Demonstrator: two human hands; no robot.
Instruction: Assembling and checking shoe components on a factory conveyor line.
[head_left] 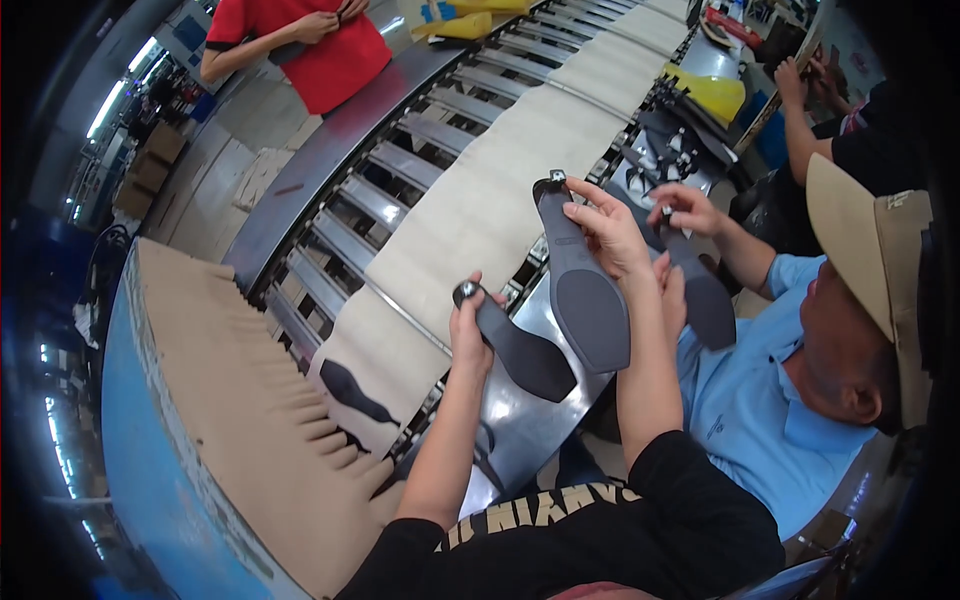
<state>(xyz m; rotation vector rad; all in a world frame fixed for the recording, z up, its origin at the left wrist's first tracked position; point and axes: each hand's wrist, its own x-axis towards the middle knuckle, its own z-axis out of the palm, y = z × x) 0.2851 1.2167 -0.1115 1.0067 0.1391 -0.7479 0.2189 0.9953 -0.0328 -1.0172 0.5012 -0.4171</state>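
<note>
My left hand point(470, 335) is closed round the narrow heel end of a dark shoe sole point(527, 352), whose broad toe end points down to the right. A shiny rounded black piece shows at its heel. In my right hand point(612, 232), a larger grey shoe sole point(590, 310) hangs toe down, gripped near its heel. A small pale square with a dark mark sits on that heel's tip. Both soles are held above the metal ledge beside the conveyor. Another dark sole point(357, 392) lies on the cream conveyor belt, left of my left forearm.
Close on my right, a person in a light blue shirt point(770, 370) and tan cap handles another dark sole point(700, 300). Several dark parts pile up on the bench point(680, 145) beyond. A curtained tunnel point(240, 400) stands at the left; a person in red point(335, 65) stands across the conveyor point(480, 190).
</note>
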